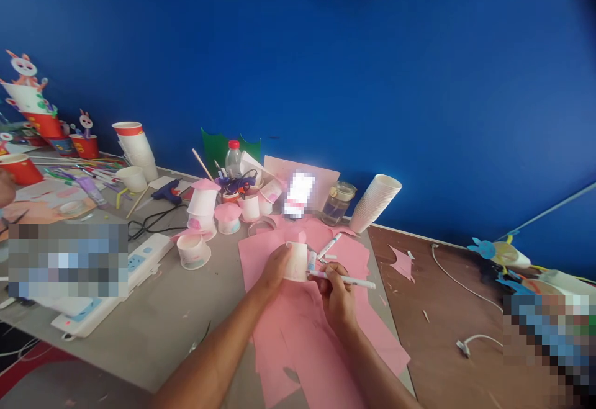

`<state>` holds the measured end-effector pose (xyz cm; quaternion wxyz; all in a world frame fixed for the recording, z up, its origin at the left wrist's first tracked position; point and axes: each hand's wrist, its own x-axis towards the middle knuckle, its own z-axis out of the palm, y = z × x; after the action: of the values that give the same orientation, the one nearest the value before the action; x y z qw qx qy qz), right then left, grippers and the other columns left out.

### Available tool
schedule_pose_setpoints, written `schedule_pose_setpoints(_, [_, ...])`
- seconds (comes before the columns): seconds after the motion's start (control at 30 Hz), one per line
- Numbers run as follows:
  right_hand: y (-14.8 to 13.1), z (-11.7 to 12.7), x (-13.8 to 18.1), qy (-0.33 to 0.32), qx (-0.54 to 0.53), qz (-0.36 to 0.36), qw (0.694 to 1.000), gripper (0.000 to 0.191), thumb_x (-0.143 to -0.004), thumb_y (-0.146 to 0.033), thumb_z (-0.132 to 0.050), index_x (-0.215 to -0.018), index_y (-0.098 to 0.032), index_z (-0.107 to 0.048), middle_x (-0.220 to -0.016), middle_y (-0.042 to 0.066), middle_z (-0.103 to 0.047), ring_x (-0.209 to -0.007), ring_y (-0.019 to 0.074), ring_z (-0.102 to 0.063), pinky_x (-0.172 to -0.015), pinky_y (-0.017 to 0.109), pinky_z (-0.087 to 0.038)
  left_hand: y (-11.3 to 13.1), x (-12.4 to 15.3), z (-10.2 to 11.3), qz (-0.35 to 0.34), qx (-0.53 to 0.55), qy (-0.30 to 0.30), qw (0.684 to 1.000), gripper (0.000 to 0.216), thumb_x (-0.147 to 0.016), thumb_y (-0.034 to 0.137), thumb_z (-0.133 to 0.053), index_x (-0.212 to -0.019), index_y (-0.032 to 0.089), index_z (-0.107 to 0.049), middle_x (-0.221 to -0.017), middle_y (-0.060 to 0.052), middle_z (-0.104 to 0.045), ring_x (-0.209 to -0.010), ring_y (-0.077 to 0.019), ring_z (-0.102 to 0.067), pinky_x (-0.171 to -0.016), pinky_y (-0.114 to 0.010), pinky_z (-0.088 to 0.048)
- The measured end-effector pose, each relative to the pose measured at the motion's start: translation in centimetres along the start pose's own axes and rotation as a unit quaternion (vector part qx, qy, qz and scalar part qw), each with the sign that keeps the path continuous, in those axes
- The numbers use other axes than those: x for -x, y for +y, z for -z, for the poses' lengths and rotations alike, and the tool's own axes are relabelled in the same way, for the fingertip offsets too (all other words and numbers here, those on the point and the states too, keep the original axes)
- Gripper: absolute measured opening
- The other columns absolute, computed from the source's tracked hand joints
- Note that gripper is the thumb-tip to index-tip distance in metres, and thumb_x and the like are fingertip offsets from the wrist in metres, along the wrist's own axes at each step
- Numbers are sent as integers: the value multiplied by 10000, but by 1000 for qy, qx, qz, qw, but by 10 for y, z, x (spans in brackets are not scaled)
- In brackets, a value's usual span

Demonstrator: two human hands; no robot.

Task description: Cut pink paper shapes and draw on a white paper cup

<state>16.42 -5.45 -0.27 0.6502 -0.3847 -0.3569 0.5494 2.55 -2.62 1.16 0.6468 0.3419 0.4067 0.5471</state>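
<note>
My left hand [274, 271] is wrapped around the side of a small white paper cup [297, 263] over the pink paper. In my right hand [339, 303] a white marker [361, 282] is pinched, its tip end pointing left at the cup's right side. Whether the tip touches the cup is too small to tell. Just behind the right hand lie another marker [329, 246] and small white pieces. Cut sheets of pink paper [321, 347] spread under both hands.
Paper cups with pink paper tops [228, 216] stand left of the hands. Behind are a lit phone [298, 195], a glass jar [339, 203] and a leaning cup stack [376, 203]. Farther left are a glue gun [168, 190] and a power strip [116, 285].
</note>
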Motion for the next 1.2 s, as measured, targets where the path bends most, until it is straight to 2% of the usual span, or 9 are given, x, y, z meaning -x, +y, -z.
schedule_pose_setpoints(0.1, [-2, -2, -2, 22, -51, -7, 998, 239, -750, -357, -689, -603, -221, -560, -433, -96, -388, -438, 84, -329, -641, 314, -516, -1, 0, 1, 2, 1, 5, 1000, 476, -735, 599, -654, -828, 132, -661, -711, -50, -669, -629, -182, -617, -577, -288, -483])
schedule_pose_setpoints(0.2, [-1, -2, -3, 21, -67, -5, 998, 257, -728, -379, -723, -605, -215, -568, -433, -95, -407, -438, 78, -334, -670, 317, -525, -3, -2, 1, -1, 32, -7, 999, 483, -734, 599, -653, -835, 127, -661, -686, -48, -653, -597, -178, -604, -559, -290, -490])
schedule_pose_setpoints(0.4, [0, -1, 1, -12, -40, 7, 999, 257, -739, -388, -714, -610, -207, -584, -448, -74, -437, -441, 79, -354, -532, 235, -412, -5, -3, 1, 7, 49, -11, 999, 556, -729, 659, -623, -805, 110, -662, -658, -58, -639, -579, -177, -593, -555, -295, -485])
schedule_pose_setpoints(0.57, [-1, -2, 5, -49, -8, 11, 999, 237, -765, -383, -685, -630, -209, -597, -476, -68, -424, -450, 87, -359, -483, 232, -335, -1, -1, 1, -7, 12, -23, 1000, 640, -622, 638, -742, -986, 121, -642, -690, -19, -616, -589, -161, -572, -508, -272, -458])
schedule_pose_setpoints(0.67, [0, -2, 6, -69, 11, 20, 997, 241, -759, -390, -683, -625, -212, -592, -480, -65, -421, -443, 93, -355, -457, 236, -306, -2, -1, 2, -4, 0, -42, 999, 587, -663, 589, -740, -1014, 132, -631, -743, -27, -632, -621, -166, -586, -528, -276, -457])
schedule_pose_setpoints(0.8, [2, -1, 6, -88, 25, 26, 995, 248, -761, -400, -678, -623, -211, -594, -497, -61, -428, -438, 91, -331, -450, 242, -289, -6, -2, 4, -24, -13, -29, 999, 525, -706, 574, -711, -968, 122, -657, -749, -40, -641, -637, -158, -578, -572, -277, -445])
schedule_pose_setpoints(1.07, [6, 3, 5, -71, 68, 41, 994, 245, -790, -389, -633, -629, -217, -566, -544, -49, -471, -445, 96, -320, -469, 262, -293, -8, -2, 3, -16, -4, -24, 1000, 489, -731, 555, -696, -971, 132, -647, -753, -42, -630, -636, -151, -562, -571, -270, -438])
schedule_pose_setpoints(1.2, [6, 4, 4, -64, 71, 45, 994, 228, -785, -378, -630, -632, -218, -571, -517, -57, -442, -440, 99, -326, -455, 254, -256, -4, -1, 1, -11, -3, -11, 1000, 518, -710, 571, -705, -971, 127, -650, -740, -41, -628, -624, -146, -555, -552, -262, -430])
